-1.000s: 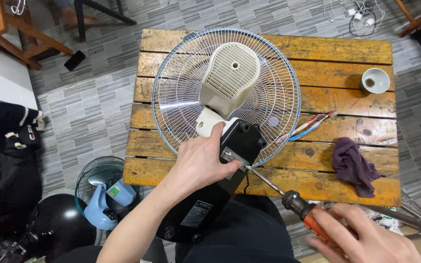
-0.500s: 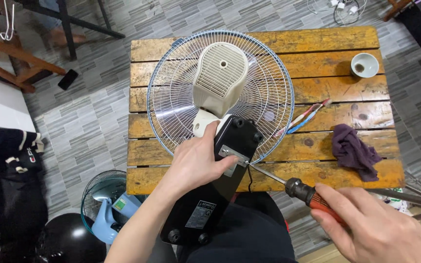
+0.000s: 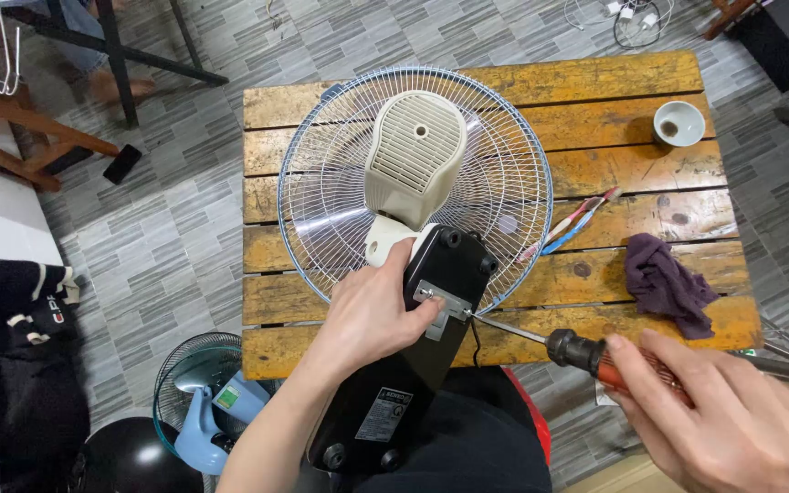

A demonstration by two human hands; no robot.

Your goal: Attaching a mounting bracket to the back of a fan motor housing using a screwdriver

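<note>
Between the two hands, in the head view, lies the small grey metal bracket (image 3: 440, 306) on the side of the fan's black base (image 3: 413, 356), and everything turns on the line that runs to it. The right hand (image 3: 732, 420) is closed around the red-and-black handle of a screwdriver (image 3: 586, 354), low and to the right; from that hand the shaft runs up and to the left, and its tip sits at the right edge of the bracket (whether it is seated in a screw head is too small to tell). So the tool's long axis lies nearly level across the picture, pointing from the right hand toward the left one.

The left hand (image 3: 367, 315) is clamped over the black base just left of the bracket, thumb and fingers wrapped on the housing, with one fingertip touching the bracket's near edge. It is the nearer hand by far; the right hand stays a shaft's length off.

Beyond the left hand, the base's long axis runs away from the person toward the cream motor housing (image 3: 413, 155), which lies face down on the wire fan guard (image 3: 321, 210) on the wooden table (image 3: 595, 119).

Past the right hand lie a purple rag (image 3: 668, 283) and, farther off, a small white cup (image 3: 679, 123).
</note>
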